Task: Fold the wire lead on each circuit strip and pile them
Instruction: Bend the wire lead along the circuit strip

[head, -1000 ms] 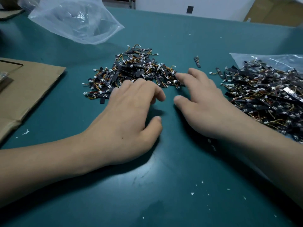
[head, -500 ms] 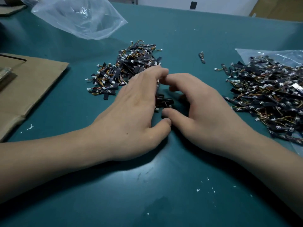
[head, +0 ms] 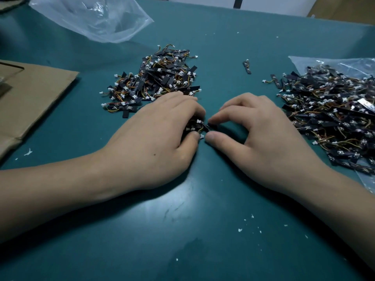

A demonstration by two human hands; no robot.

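1. Left hand (head: 154, 138): palm down on the table, fingers curled over a bunch of circuit strips (head: 195, 126), thumb pressed in from 6 o'clock of it. The grip is closed round the bunch. Only white connectors and a loop of orange wire show past the fingers.

2. Right hand (head: 263, 138): palm down at 3 o'clock of the bunch. Forefinger and thumb almost meet, pinching the black end of a strip that sticks out of it. The other fingers are bent and hold nothing.

3. Centre pile of strips (head: 160, 78): loose heap of black strips with white plugs and yellow-orange leads, at 11 o'clock of the bunch, its near edge just beside the left fingers.

4. Right pile of strips (head: 334, 110): larger heap at 2 to 3 o'clock, lying on a flat clear bag (head: 345, 63).

5. Lone strip (head: 247, 66): at 1 o'clock, between the two piles and apart from both.

6. Crumpled clear bag (head: 97, 19): at 11 o'clock, by the far edge.

7. Cardboard sheet (head: 30, 98): flat at 9 o'clock.

8. Green table (head: 203, 220): bears all of the above, with white flecks (head: 240, 230) scattered at 5 to 6 o'clock
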